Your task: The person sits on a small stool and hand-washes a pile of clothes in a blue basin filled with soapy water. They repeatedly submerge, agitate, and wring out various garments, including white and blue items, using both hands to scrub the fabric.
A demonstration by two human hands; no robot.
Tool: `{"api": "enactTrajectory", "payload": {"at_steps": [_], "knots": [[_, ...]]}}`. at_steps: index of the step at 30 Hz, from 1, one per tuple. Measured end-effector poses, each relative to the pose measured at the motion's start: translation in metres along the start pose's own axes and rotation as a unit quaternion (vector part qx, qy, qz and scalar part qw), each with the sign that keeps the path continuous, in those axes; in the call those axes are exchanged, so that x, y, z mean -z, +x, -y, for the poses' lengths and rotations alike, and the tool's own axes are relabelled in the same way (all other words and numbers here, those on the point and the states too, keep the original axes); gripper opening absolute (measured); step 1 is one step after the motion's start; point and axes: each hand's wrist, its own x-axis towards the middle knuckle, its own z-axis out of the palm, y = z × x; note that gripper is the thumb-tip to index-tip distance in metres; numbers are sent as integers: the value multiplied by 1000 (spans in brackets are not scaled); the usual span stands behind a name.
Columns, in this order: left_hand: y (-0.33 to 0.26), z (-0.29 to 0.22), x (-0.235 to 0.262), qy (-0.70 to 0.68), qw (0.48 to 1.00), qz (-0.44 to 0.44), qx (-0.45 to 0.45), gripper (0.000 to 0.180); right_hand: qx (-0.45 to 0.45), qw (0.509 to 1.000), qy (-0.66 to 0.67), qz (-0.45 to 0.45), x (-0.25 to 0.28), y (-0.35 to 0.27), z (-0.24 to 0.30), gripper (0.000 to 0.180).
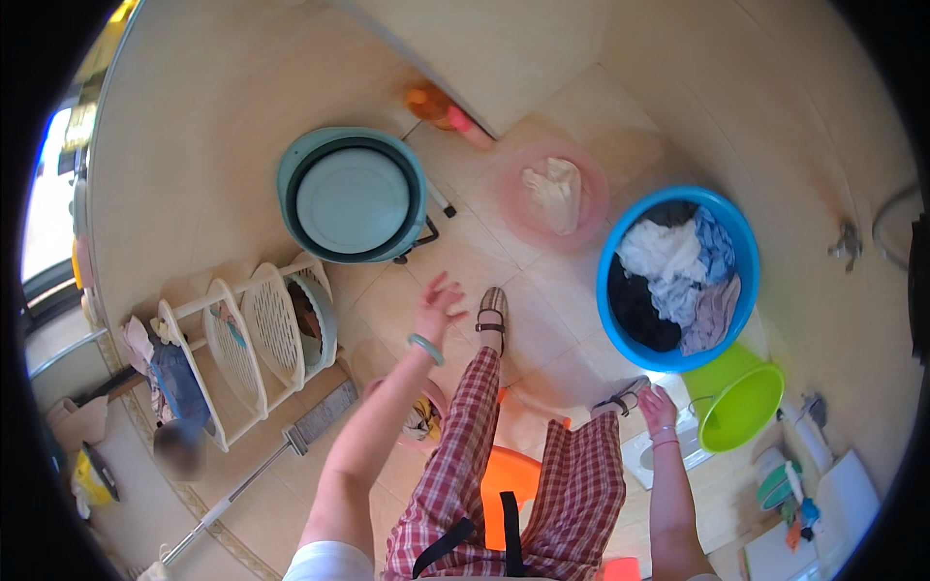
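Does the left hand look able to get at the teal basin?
Probably yes, perhaps with some leaning: the left hand appears empty, and nothing visible blocks its way to the near rim of the teal basin.

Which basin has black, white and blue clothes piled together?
The bright blue basin, beside the green bucket. The upper pink basin holds just whitish cloth, and the teal basin shows no clothes.

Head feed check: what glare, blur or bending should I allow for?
Head view throughout: the bright white window at far left is washed out; a dark, roundish patch beside the white perforated plastic rack is too blurred to identify; edges bow near the black rim.
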Motion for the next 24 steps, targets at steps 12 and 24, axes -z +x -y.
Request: {"api": "enactTrajectory", "payload": {"at_steps": [12, 24], "knots": [[163, -28, 274, -219, 951, -196, 101, 96, 100, 813, -440, 368, -586, 15, -52, 75], [236, -1, 264, -328, 942, -63, 7, 79, 228, 800, -448, 329, -722, 96, -86, 66]]}}
